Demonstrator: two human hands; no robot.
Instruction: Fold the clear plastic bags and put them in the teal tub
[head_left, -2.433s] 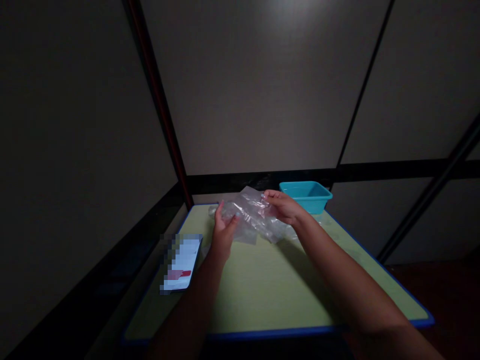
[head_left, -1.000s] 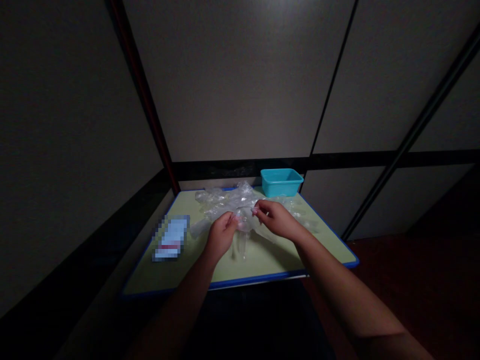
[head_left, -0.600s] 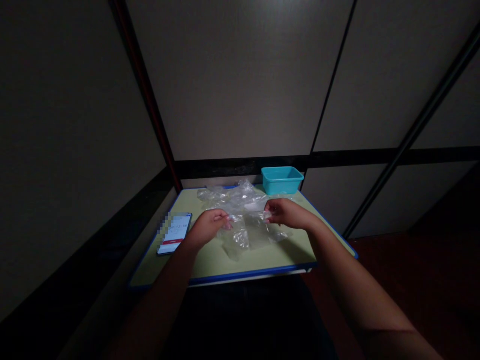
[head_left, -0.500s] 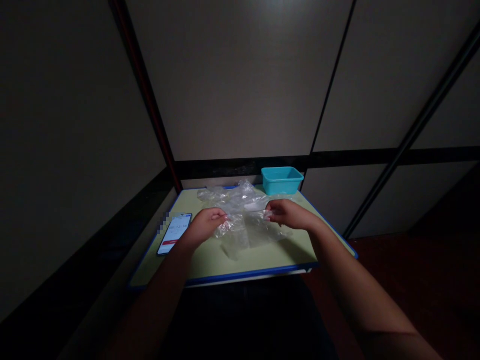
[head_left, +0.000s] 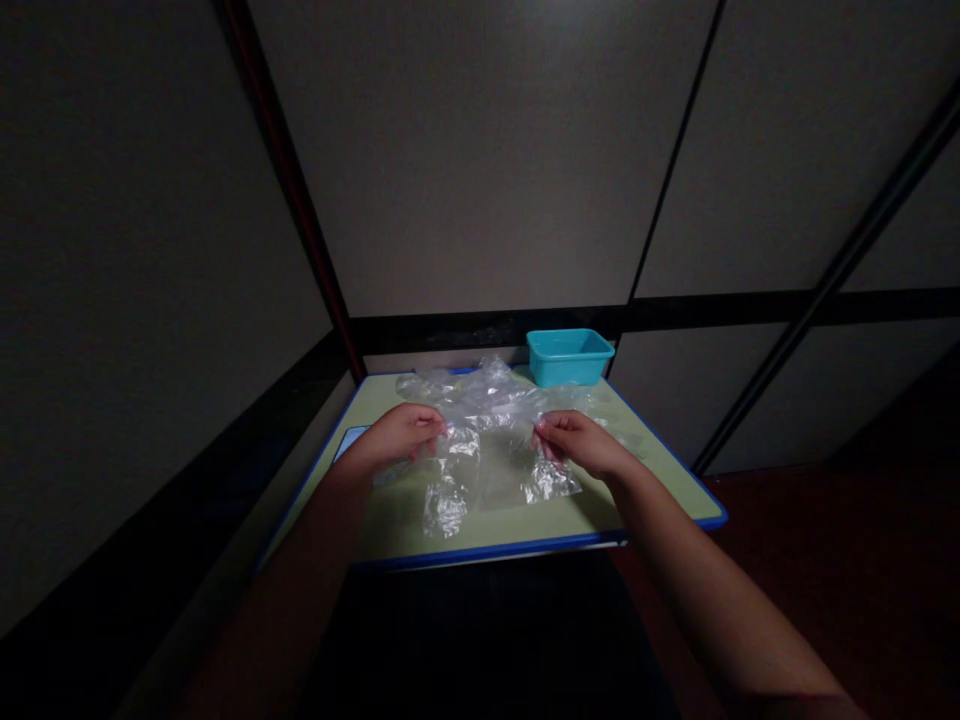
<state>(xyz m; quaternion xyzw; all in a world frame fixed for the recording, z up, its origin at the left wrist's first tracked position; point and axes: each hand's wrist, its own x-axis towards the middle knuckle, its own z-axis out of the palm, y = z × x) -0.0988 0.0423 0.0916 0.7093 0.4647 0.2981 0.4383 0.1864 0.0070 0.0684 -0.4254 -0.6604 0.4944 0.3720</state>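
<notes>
A clear, crinkled plastic bag [head_left: 501, 465] hangs and spreads between my two hands, low over the table. My left hand [head_left: 405, 436] pinches its left side between thumb and fingers. On the right, my right hand [head_left: 576, 440] is closed on the other side of it in a similar pinch. Behind the held bag lies a heap of more crumpled clear plastic bags [head_left: 491, 385]; where one ends and another begins is hard to tell. My left hand and forearm cover most of a phone [head_left: 348, 440].
A turquoise plastic basket [head_left: 570, 360] stands at the back right of the small table [head_left: 397, 535], which has a pale top and a blue rim. Wall panels [head_left: 480, 180] rise right behind the table, and another panel [head_left: 150, 300] closes off the left.
My left hand has moved left and now covers much of the phone. The hands are slightly farther apart, and the bag between them has spread and drops toward the front edge.
</notes>
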